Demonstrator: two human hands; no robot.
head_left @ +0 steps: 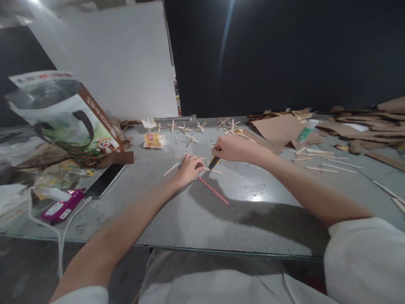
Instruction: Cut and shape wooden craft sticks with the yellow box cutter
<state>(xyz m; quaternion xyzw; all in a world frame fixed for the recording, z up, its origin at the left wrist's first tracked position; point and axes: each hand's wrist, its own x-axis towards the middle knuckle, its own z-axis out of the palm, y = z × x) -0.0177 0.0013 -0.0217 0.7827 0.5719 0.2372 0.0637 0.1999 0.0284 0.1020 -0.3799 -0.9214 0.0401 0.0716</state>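
Observation:
My right hand (230, 147) is closed around a yellow and black utility knife (214, 162), its tip pointing down at a thin wooden stick (215, 171). My left hand (190, 169) presses that stick against the table, fingers bent over its left part. Just below the hands lies a red pencil (215, 192), slanting toward the lower right. Another loose wooden stick (171, 169) rests left of my left hand. Farther back, several crossed sticks (201, 126) joined into star shapes stand on the grey table.
On the left are a printed bag (72, 122), a phone (105, 180) and a purple device (63, 207) with a white cable. A yellow packet (154, 141) lies behind. To the right are cardboard (275, 131), a glue stick (306, 131) and several loose sticks (319, 153).

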